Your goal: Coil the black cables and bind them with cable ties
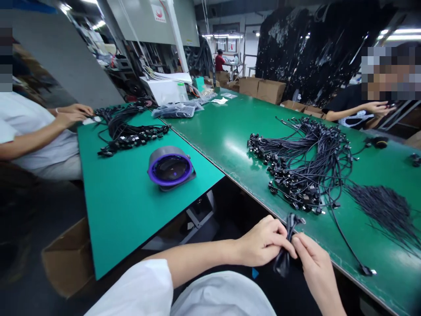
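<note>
My left hand (263, 241) is closed around a folded bundle of black cable (283, 259) at the table's near edge. A connector with a metal tip sticks out of the bundle's top. My right hand (315, 259) pinches thumb and finger together against the bundle's right side; what lies between those fingertips is hidden. Beyond my hands a big heap of black cables with plug ends (315, 153) is spread on the green table (230, 131). One loose cable (345, 237) trails from the heap toward the table edge. Thin black strips, like twist ties (384, 210), lie at the right.
A purple-rimmed fan (170, 167) stands on the left table (121, 210). A co-worker's hands (74, 113) handle another cable heap (131, 127) there. A second person's hands (378, 109) are across the table. A cardboard box (69, 254) sits on the floor at left.
</note>
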{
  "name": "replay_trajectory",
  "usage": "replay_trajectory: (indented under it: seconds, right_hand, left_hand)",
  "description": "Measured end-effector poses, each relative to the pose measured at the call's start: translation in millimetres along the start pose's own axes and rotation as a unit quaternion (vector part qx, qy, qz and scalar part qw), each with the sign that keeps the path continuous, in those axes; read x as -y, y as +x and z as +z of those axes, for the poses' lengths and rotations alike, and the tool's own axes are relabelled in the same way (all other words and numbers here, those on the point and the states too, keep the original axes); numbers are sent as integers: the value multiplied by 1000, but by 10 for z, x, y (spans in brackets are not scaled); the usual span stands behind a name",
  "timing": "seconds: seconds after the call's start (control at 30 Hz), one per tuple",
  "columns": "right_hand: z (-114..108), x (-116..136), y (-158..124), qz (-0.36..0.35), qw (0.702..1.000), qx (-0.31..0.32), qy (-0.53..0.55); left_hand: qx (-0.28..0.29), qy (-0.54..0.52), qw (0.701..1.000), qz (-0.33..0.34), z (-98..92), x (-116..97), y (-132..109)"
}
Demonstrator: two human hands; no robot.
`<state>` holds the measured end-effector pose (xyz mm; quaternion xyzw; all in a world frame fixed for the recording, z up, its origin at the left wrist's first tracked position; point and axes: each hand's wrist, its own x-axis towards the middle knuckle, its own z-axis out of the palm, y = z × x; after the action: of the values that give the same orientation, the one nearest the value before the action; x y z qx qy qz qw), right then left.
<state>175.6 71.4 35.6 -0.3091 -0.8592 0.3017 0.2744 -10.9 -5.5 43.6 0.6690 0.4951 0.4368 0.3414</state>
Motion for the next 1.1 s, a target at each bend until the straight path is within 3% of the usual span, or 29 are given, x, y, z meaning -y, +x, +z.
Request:
replay_trajectory:
  seconds: [0.03,0.1,0.17,0.23,0.33,0.4,0.47,0.5,0.57,0.67,0.73,0.8,0.97,1.03,1.1]
  right_hand:
    - [0,-5,-24,-6,999,-24,-23]
    - [43,22,-75,-60,994,-58,-74]
    - [123,77,-124,-131,986,-27,-97]
    - [184,115,-152,-150,985,44,-78]
    - [176,66,-138,-69,994,75,-48]
    - [129,-6,-113,-12,996,37,-74]
    - [88,-44,-99,3,994,-16,-105]
    - [81,-43,-97,3,993,-35,-110]
    - [99,-10,-100,17,996,-51,-68]
    - [184,68,-114,58,996,-61,18]
    - [246,114,-129,64,995,-79,-23]
    - [284,134,-149,59,988,-95,-106]
    - [191,-26,-209,75,975,-153,-145]
    - [118,-128,-250,53,969,-154,-186]
    - [70,-205,-299,12,970,-115,-212]
  left_hand:
    - [19,56,998,3,12,36,-11]
    - [41,58,997,-40,27,101,2]
    - [35,-59,989,-130,8,120,27]
    - [26,-195,963,-186,-42,82,19]
    - [31,-244,957,-154,-85,-7,-63]
    - [-7,-207,967,-150,-30,-32,-137]
    - [-65,-207,960,-175,96,-16,-201]
    - [-75,-224,954,-183,173,2,-224]
    - [-43,-239,955,-170,331,44,-240]
    - [-12,-113,990,-89,532,88,-202]
    - [-31,-4,999,-34,628,113,-159]
    - [-16,51,999,0,678,135,-116]
    - [92,-3,996,7,510,99,28]
    - [58,-44,997,-11,373,43,126]
    - [1,-90,996,-21,267,-13,237]
